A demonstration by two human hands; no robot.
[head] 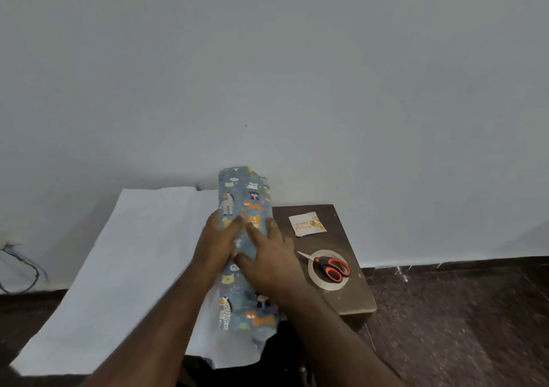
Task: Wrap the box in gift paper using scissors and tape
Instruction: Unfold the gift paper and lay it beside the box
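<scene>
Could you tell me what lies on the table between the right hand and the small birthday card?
In the head view, only bare dark table lies between the right hand and the birthday card; the scissors on the tape roll sit nearer the camera.

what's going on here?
A person is gift-wrapping on a small table. Both hands, left hand and right hand, press flat on a bundle covered in blue animal-print gift paper. The paper's white underside spreads out to the left. The box itself is not visible. Red-handled scissors lie on a roll of tape to the right, untouched, with a small birthday card behind them. No tape is visibly applied yet.
</scene>
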